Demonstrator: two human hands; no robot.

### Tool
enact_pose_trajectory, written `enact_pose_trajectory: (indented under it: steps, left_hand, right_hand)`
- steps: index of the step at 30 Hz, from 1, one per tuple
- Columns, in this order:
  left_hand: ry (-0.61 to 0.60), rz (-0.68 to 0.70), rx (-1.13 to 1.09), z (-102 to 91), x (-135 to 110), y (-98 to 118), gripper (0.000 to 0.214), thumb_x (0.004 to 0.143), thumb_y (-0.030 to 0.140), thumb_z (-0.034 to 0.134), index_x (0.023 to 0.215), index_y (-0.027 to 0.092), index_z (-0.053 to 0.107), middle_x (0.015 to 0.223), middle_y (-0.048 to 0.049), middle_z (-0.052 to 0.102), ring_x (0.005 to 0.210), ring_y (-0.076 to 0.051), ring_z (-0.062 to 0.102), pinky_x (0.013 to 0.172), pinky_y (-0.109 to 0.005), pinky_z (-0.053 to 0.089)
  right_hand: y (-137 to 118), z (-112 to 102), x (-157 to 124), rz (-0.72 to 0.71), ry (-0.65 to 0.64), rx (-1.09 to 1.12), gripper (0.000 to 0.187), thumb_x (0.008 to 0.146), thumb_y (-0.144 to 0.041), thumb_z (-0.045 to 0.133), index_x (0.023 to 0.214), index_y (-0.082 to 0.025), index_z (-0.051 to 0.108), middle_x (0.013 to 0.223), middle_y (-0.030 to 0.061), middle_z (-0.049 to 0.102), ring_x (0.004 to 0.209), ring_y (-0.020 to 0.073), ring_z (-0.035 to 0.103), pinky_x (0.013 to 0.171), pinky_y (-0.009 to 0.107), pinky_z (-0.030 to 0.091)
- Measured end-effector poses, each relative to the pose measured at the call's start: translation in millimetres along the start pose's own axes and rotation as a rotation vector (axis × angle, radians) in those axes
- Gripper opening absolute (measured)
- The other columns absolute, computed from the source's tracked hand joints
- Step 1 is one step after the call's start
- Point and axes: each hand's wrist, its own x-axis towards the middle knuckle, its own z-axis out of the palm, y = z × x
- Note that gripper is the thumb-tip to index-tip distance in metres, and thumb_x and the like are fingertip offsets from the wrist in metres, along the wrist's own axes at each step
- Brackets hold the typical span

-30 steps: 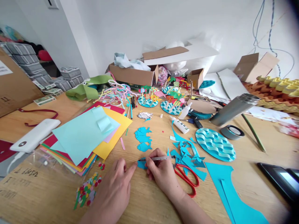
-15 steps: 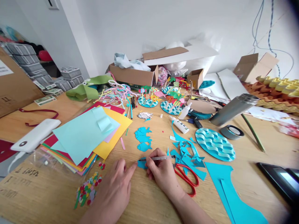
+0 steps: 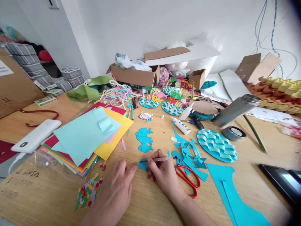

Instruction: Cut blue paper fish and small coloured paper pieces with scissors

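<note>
1. My right grip (image 3: 164,177) is closed, thumb and fingers pinching a pen (image 3: 162,159) near its writing end; the barrel slants out to the right over the hand.
2. The pen's tip is at the blue paper piece (image 3: 142,164), which lies on the surface (image 3: 142,204) between my two hands, partly covered by the right fingers.
3. My left grip (image 3: 115,188) is partly spread, palm down, with one finger stretched out to touch the paper piece's left edge. I cannot tell how the fingers underneath are placed.
4. Just beyond the paper piece I see blue fish cut-outs (image 3: 144,138) lying close together, with drawn lines on them.
5. Red-handled scissors (image 3: 187,179) lie just right of my right grip, beside a heap of blue scraps (image 3: 185,155).
6. Near my left grip are small coloured paper bits (image 3: 87,194), with a stack of coloured sheets (image 3: 82,135) beyond.
</note>
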Motion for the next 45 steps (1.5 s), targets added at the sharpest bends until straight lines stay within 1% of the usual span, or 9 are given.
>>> enact_pose_trajectory:
  steps: [4, 7, 10, 17, 22, 31, 40, 45]
  left_hand:
    - [-0.125, -0.058, -0.035, -4.2, 1.5, 1.4, 0.052, 0.085, 0.008, 0.035, 0.131, 0.028, 0.051, 0.102, -0.0062, 0.053, 0.09, -0.02, 0.058, 0.076, -0.031, 0.047]
    - [-0.165, -0.07, -0.042, -6.6, 2.1, 2.1, 0.053, 0.086, 0.009, 0.033, 0.133, 0.029, 0.049, 0.102, -0.0067, 0.052, 0.094, -0.022, 0.056, 0.08, -0.035, 0.046]
    - [-0.166, -0.064, -0.053, -6.6, 2.1, 2.1, 0.055, 0.086, 0.008, 0.032, 0.134, 0.03, 0.048, 0.103, -0.0068, 0.051, 0.094, -0.022, 0.056, 0.08, -0.036, 0.046]
    - [-0.181, -0.072, -0.053, -5.3, 2.4, 1.3, 0.056, 0.085, 0.007, 0.033, 0.134, 0.031, 0.047, 0.102, -0.0056, 0.05, 0.092, -0.02, 0.056, 0.079, -0.034, 0.046]
    - [-0.16, -0.058, -0.049, -5.0, 2.2, 0.4, 0.056, 0.085, 0.007, 0.034, 0.133, 0.031, 0.048, 0.1, -0.0058, 0.05, 0.092, -0.021, 0.056, 0.079, -0.035, 0.046]
    - [-0.171, -0.061, -0.058, -7.6, 3.0, 2.2, 0.055, 0.085, 0.006, 0.034, 0.133, 0.029, 0.049, 0.099, -0.0064, 0.05, 0.091, -0.021, 0.056, 0.08, -0.036, 0.047]
    - [-0.161, -0.057, -0.072, -4.2, 2.9, 0.9, 0.055, 0.085, 0.007, 0.034, 0.134, 0.029, 0.048, 0.102, -0.0073, 0.05, 0.096, -0.023, 0.056, 0.083, -0.039, 0.047]
    - [-0.167, -0.063, -0.066, -5.3, 2.3, 0.7, 0.055, 0.085, 0.008, 0.034, 0.134, 0.029, 0.049, 0.101, -0.0069, 0.051, 0.095, -0.022, 0.056, 0.082, -0.037, 0.047]
  right_hand:
    - [1.3, 0.1, 1.9, -0.007, -0.002, -0.014, 0.019, 0.082, -0.029, 0.059, 0.072, -0.022, 0.044, 0.043, -0.0093, 0.051, 0.031, 0.0072, 0.046, 0.03, 0.013, 0.033]
    - [1.8, -0.4, 2.2, -0.016, -0.006, -0.021, 0.018, 0.083, -0.028, 0.058, 0.072, -0.022, 0.044, 0.043, -0.0093, 0.051, 0.031, 0.0075, 0.047, 0.031, 0.013, 0.033]
    - [1.9, -0.6, 1.1, -0.022, -0.002, -0.009, 0.018, 0.083, -0.027, 0.057, 0.072, -0.023, 0.044, 0.045, -0.0089, 0.052, 0.032, 0.0079, 0.047, 0.031, 0.014, 0.035]
    - [2.8, -0.6, 0.2, -0.036, -0.006, -0.022, 0.016, 0.083, -0.026, 0.056, 0.073, -0.023, 0.044, 0.046, -0.0088, 0.052, 0.032, 0.008, 0.047, 0.03, 0.014, 0.033]
    - [3.8, -1.3, 0.7, -0.044, -0.005, -0.023, 0.017, 0.083, -0.026, 0.056, 0.072, -0.023, 0.044, 0.046, -0.0088, 0.052, 0.032, 0.0079, 0.047, 0.031, 0.014, 0.034]
    - [3.8, -0.1, 0.0, -0.033, -0.002, -0.004, 0.018, 0.082, -0.027, 0.058, 0.072, -0.023, 0.044, 0.046, -0.0089, 0.052, 0.031, 0.0078, 0.047, 0.029, 0.014, 0.033]
    - [2.3, -0.2, -0.2, -0.017, 0.002, -0.005, 0.018, 0.081, -0.027, 0.058, 0.071, -0.023, 0.043, 0.045, -0.0091, 0.051, 0.03, 0.0078, 0.046, 0.029, 0.014, 0.031]
    - [2.0, -0.2, -0.1, -0.023, -0.004, -0.019, 0.018, 0.082, -0.026, 0.058, 0.072, -0.023, 0.043, 0.045, -0.0094, 0.051, 0.031, 0.0082, 0.047, 0.03, 0.014, 0.032]
